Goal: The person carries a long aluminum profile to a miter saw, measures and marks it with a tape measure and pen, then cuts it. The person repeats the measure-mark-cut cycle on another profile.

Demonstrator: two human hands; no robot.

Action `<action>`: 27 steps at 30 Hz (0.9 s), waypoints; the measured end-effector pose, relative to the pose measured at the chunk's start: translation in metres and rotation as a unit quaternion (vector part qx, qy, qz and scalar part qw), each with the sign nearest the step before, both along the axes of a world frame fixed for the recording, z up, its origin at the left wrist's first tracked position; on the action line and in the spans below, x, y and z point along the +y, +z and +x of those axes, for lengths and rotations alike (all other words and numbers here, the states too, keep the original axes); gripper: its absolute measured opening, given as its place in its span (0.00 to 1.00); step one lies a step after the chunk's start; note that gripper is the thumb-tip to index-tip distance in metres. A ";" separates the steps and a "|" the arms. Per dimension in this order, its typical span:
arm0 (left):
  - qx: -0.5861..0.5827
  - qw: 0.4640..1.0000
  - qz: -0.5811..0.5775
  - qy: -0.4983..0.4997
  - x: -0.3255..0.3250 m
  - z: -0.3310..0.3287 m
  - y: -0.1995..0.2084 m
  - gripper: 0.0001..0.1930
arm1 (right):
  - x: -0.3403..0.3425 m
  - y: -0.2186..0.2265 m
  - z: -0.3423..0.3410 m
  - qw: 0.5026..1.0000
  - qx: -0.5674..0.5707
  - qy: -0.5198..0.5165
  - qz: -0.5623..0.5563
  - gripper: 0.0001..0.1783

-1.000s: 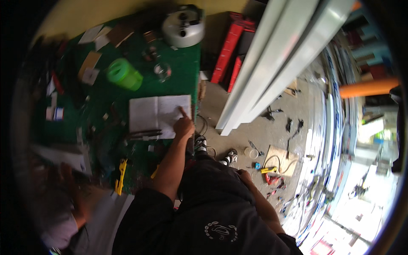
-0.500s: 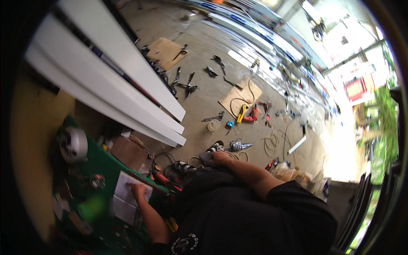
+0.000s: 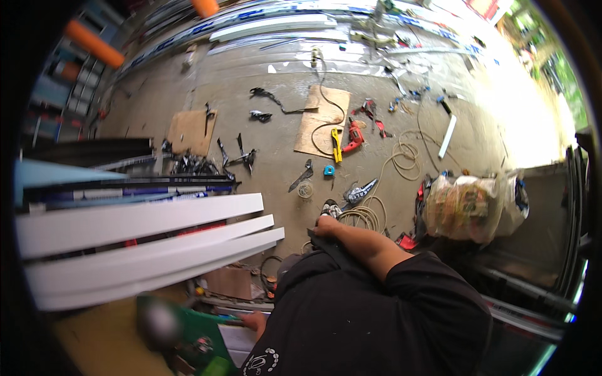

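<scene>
My right hand is closed on a dark, cloth-like piece in front of my body; whether it belongs to my black shirt, I cannot make out. At my left side, my left hand is beside the white paper on the green-covered surface. Its fingers are small and partly hidden, so their grip does not show. On the floor ahead are a red power drill, a yellow hand tool, a blue tape measure and a clear cup.
Long white profiles jut in from the left. A plywood sheet lies under a cable. Coiled hose lies near my feet. A stuffed plastic bag stands at the right, and metal lengths line the far side.
My view has turned left, levelling the white profiles. My left hand has shifted from the middle of the paper towards its edge, close to my body. My right hand keeps hold of the dark piece.
</scene>
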State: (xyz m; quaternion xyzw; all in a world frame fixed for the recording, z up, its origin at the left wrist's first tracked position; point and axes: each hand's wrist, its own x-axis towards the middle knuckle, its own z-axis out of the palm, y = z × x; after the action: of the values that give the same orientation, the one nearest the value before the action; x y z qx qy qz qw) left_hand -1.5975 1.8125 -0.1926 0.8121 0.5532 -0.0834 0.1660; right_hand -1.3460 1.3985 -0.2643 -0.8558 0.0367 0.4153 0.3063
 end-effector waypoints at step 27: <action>0.441 0.471 -0.038 -0.763 -0.300 0.550 -0.040 0.41 | -0.049 -0.138 0.016 0.664 0.012 -0.736 -0.134 0.18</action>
State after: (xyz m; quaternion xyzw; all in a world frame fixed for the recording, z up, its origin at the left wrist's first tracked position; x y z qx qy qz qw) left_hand -1.0477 1.5123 -0.2325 0.7619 -0.2887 -0.5447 -0.1986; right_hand -1.3300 1.3495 -0.4027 -0.5774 0.7128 0.0557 0.3942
